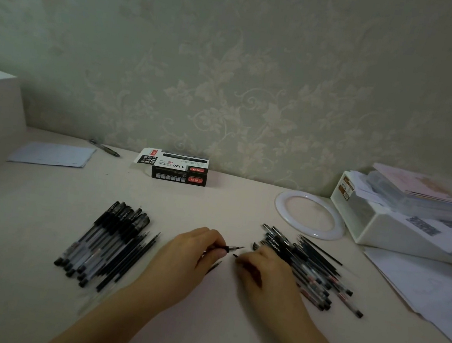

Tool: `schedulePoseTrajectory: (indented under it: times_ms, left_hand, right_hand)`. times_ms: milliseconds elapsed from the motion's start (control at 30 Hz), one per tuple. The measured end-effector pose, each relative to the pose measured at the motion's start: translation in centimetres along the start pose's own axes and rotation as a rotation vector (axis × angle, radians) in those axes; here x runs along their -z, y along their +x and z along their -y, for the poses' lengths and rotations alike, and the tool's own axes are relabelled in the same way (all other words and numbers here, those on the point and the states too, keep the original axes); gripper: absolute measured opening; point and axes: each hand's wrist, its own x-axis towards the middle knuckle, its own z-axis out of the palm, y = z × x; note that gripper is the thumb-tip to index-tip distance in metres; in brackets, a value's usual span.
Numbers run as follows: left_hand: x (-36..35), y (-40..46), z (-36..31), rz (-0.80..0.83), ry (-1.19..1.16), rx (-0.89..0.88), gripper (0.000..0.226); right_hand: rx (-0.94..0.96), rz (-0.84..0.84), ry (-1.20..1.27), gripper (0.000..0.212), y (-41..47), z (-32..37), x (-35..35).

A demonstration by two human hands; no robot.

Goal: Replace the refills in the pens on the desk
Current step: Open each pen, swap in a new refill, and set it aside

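The left hand point(195, 248) pinches a pen part point(231, 248) and the right hand point(262, 270) holds another mid-tabletop point(215, 204), so the job looks part done, with pen piles left point(105, 242) and right point(307, 266).

The scene is viewed from one head-worn camera, aimed forward and down at the desk point(215, 204), with the wall point(261, 61) seen close behind.

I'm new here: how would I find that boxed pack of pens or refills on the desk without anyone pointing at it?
Look along the back edge of the desk, where it meets the flowered wallpaper. Near the middle of that edge sits the black and white box, with an end flap open. It is the only printed carton there, marked 1120, with red labels.
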Motion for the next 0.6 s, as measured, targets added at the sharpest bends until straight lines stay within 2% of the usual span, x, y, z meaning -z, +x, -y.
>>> schedulePoseTrajectory:
  times_ms: [100, 200, 267, 367, 467, 567, 600]
  left_hand:
    - [0.1, 0.0, -0.1, -0.024, -0.011, -0.004, 0.009]
    - [0.3, 0.0, -0.3, -0.082, -0.069, 0.003, 0.007]
    - [0.3, 0.0, -0.5, -0.112, -0.103, -0.003, 0.006]
    - [0.0, -0.1, -0.9, -0.100, -0.119, -0.037, 0.005]
    - [-0.2, -0.2, -1.1, -0.057, -0.130, -0.044, 0.006]
    - [-0.3, -0.2, -1.0, -0.049, -0.140, -0.031, 0.009]
    - [-0.3, -0.2, -0.9, -0.043, -0.132, -0.029, 0.011]
  right_hand:
    - [-0.063, -0.094, 0.080, 0.018, 0.2, 0.2, 0.5]
    - [-0.260, -0.222, 0.395, 0.009, 0.5, 0.7, 1.2]
    - [-0.388, -0.166, 0.663, 0.007, 0.6, 1.3, 1.3]
    - [-0.472, -0.053, 0.909, 0.009, 0.4, 2.0, 0.7]
    - [-0.517, -0.047, 1.043, 0.016, 0.4, 2.2, 0.2]
    - [-0.563, -0.089, 1.157, 0.034, 0.6, 1.8, 0.3]
    - [-0.574, -0.118, 1.168, 0.031, 0.7, 1.7, 0.5]
